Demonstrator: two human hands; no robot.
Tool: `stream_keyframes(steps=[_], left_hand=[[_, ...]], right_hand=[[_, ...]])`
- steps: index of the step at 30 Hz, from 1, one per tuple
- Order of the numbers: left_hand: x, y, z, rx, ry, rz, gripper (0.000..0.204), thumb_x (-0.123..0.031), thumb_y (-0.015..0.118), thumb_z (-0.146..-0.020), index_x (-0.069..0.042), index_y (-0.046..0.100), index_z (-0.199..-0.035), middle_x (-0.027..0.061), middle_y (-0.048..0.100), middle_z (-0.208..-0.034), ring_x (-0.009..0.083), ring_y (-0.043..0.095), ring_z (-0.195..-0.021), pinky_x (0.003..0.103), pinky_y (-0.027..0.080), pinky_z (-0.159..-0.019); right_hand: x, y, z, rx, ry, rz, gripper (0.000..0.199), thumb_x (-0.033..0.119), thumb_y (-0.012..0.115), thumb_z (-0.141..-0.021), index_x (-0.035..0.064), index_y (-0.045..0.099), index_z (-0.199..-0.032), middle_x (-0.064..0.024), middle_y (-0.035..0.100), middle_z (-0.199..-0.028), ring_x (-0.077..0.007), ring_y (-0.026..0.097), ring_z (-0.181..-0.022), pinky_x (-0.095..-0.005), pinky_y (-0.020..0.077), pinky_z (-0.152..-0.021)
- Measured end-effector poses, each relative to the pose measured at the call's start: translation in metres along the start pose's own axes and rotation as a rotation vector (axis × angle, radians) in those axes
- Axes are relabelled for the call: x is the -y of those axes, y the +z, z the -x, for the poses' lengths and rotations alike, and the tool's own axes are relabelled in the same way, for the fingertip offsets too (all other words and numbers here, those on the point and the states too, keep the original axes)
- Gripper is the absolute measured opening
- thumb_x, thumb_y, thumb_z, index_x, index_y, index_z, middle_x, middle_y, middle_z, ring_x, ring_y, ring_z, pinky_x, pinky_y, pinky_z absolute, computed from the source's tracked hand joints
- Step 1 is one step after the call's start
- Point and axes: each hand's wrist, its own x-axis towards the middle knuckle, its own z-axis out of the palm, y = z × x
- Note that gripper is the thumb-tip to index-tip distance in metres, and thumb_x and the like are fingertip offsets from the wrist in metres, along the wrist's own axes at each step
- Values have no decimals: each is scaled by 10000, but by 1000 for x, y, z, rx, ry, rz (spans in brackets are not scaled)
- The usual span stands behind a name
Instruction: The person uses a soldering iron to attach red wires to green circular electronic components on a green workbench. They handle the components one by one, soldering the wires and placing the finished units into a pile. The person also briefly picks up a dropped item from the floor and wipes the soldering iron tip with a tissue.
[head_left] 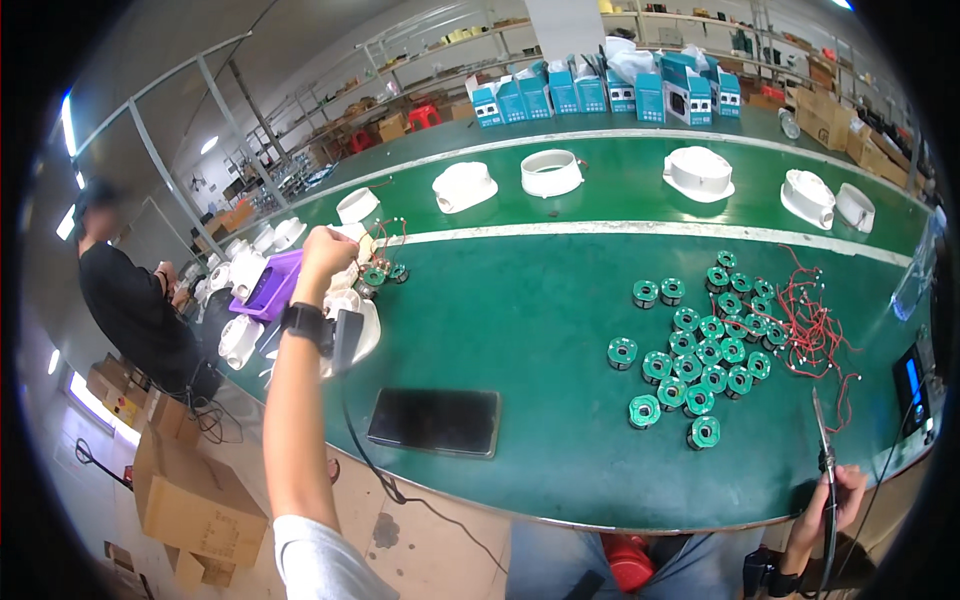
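Observation:
My left hand point(330, 250) reaches out to the far left of the green workbench, its fingers drawn together. Whatever they hold, if anything, cannot be made out. Just beside it lie a few coils with green circuit boards point(373, 277) and red wires, near white plastic housings point(362, 330) and a purple bin point(268, 288). Low at the right, my right hand point(845, 495) grips a soldering iron point(826, 455) by its handle, tip pointing up and away. Beyond that tip is a tangle of red wires point(805, 320), next to a cluster of several green-topped coils point(708, 352).
A black phone point(435, 421) lies near the bench's front edge. White round housings point(698, 174) stand on the green conveyor belt point(610, 185) behind, with blue boxes point(575, 95) farther back. A device with a lit display point(912, 385) sits at the right. A person point(130, 290) stands at left.

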Motion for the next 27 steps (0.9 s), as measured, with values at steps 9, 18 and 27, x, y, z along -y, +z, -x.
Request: stream_keyframes(steps=[9, 18, 27], left_hand=[[-132, -24, 132, 457, 276, 489, 49, -34, 558, -688, -8, 543, -727, 29, 560, -644, 57, 486, -522, 171, 383, -478], [-202, 58, 307, 1095, 59, 1153, 68, -17, 561, -745, -39, 497, -749, 57, 562, -691, 96, 537, -586, 181, 408, -480], [-182, 78, 360, 943, 63, 1265, 104, 29, 522, -757, -21, 440, -799, 89, 552, -716, 123, 550, -639, 203, 424, -525]], right_hand=[[5, 0, -5, 24, 4, -110, 100, -23, 489, -727, 20, 414, -777, -24, 345, -710, -100, 341, -664, -205, 281, -602], [25, -13, -16, -43, 209, -331, 140, 24, 539, -685, 27, 405, -727, -19, 396, -632, -79, 351, -566, -183, 273, -505], [49, -25, 0, -46, 250, -455, 212, 75, 582, -656, 27, 385, -717, -30, 400, -588, -91, 358, -527, -197, 281, -501]])
